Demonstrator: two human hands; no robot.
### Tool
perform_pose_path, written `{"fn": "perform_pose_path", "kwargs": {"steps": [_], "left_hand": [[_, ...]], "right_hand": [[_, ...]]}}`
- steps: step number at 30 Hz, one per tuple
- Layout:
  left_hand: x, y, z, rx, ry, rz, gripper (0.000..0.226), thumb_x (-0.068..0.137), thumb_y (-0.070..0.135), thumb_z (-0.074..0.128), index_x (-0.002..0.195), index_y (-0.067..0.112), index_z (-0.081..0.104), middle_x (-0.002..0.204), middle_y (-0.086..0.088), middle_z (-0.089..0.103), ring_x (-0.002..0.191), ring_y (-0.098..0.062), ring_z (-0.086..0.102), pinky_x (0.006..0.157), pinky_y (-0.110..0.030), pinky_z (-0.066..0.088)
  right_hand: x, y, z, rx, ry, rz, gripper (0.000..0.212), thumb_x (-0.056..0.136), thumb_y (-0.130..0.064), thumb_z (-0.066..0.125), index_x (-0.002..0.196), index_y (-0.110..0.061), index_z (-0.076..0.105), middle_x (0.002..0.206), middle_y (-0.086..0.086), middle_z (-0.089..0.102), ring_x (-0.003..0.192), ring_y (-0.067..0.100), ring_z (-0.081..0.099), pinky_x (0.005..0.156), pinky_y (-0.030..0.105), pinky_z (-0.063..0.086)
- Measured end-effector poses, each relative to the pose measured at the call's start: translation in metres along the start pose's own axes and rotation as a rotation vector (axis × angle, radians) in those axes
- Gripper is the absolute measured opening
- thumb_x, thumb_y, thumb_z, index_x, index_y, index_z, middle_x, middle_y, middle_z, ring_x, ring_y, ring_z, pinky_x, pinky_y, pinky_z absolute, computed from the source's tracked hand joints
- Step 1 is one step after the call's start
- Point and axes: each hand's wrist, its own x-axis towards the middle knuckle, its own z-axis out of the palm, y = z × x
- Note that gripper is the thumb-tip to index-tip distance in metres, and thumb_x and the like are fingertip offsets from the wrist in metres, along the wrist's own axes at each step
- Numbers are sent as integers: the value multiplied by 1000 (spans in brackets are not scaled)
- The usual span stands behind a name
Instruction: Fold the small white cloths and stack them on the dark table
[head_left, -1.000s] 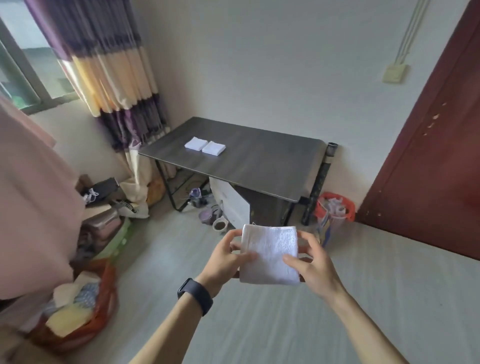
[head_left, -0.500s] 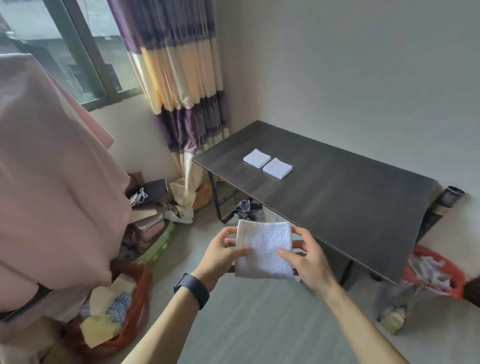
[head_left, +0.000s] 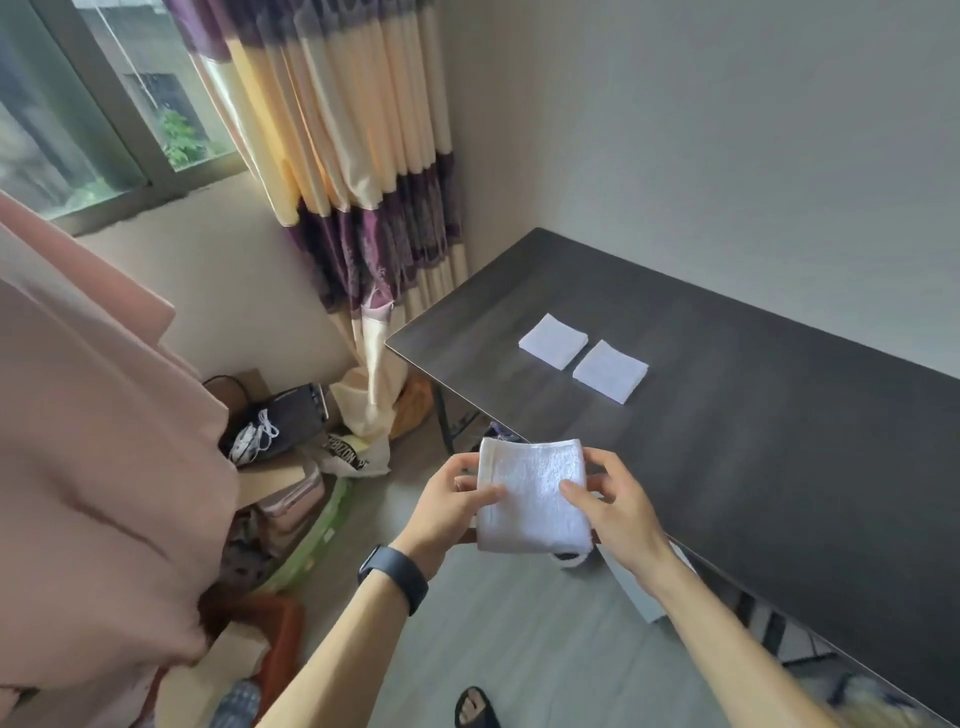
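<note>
Hands pinching fluffy terry cloth — folded, rectangular

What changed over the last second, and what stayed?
The person stepped closer to the dark table, now just beyond the hands. Nothing grasped or released: the left hand and right hand still pinch the small white terry cloth by its sides. Two folded white cloths stay side by side on it.

left wrist: black band watch | foot: dark open-toe slipper | 2 forearms: bare
</note>
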Motion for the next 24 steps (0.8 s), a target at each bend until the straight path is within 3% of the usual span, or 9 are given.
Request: {"fn": "perform_pose_path", "kwargs": {"steps": [5, 8, 16, 24], "left_hand": [[84, 22, -31, 31, -40, -80, 30, 88, 11, 69, 115, 21, 61, 102, -9, 72, 84, -17, 72, 64, -34, 57], [137, 32, -42, 62, -75, -121, 27, 89, 13, 69, 114, 21, 61, 97, -4, 74, 82, -14, 73, 63, -33, 57], [301, 73, -42, 205, -118, -184, 22, 90, 19, 70, 110, 20, 63, 87, 2, 73, 75, -11, 71, 63, -32, 57], [444, 109, -11, 315, -168, -263, 17, 94, 23, 64, 109, 15, 64, 89, -3, 71, 81, -21, 72, 76, -46, 60]], "right_hand": [[73, -6, 26, 23, 42, 77, 30, 89, -23, 70, 112, -40, 60, 99, -8, 73, 93, 14, 69, 77, 42, 59], [116, 0, 36, 23, 87, 136, 29, 89, -27, 70, 109, -44, 59, 99, -9, 73, 93, 14, 69, 78, 44, 60], [256, 3, 45, 23, 236, 225, 18, 94, -36, 62, 111, -39, 57, 96, -6, 69, 90, 9, 65, 70, 20, 48], [383, 9, 29, -23, 387, 350, 20, 98, -41, 55, 116, -32, 51, 103, -12, 62, 95, 5, 59, 67, 18, 44]]}}
